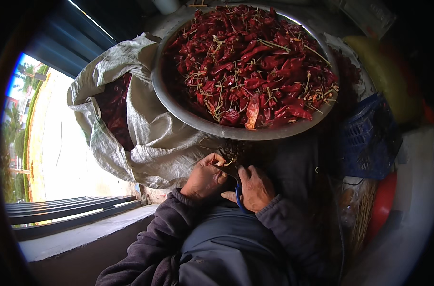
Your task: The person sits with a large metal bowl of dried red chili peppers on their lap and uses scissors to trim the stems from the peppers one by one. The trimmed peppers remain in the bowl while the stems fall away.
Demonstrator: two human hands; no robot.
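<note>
My right hand (257, 191) grips a pair of scissors (239, 196) with blue handles, the dark blades pointing left towards my other hand. A thin pale stem (229, 163) shows at the fingertips of my left hand (205, 177), beside the blades; whatever else the fingers pinch is too small to tell. Both hands are above my lap, just below the near rim of a wide metal basin (217, 131). Dried red chili peppers (252, 71) with stems are heaped in the basin. Dark stem scraps (231, 149) lie between the hands and the rim.
A white woven sack (156, 146) holding more red chilies (113, 107) stands at the left against the basin. To the right are a blue plastic crate (367, 139), a red object (383, 203) and a bundle of straw-like stalks (365, 211). Dark railings (74, 211) edge the left side.
</note>
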